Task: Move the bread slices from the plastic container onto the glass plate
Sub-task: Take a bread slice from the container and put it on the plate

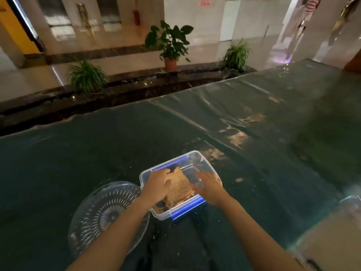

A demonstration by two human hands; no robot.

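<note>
A clear plastic container [207,165] with blue clips stands on the dark green table cover. Inside it lie brown bread slices [180,187], the top one tilted up. My left hand [157,184] reaches into the container's left side and grips the left edge of the top slice. My right hand [210,185] is at the right side of the container, fingers spread, its thumb touching the bread's right edge. The patterned glass plate [97,210] sits just left of the container, with nothing on it, partly under my left forearm.
Crumbs and pale smears [238,137] mark the table cover beyond the container. The table's far edge meets a dark stone ledge with potted plants [171,44]. A pale object [332,241] sits at the near right corner.
</note>
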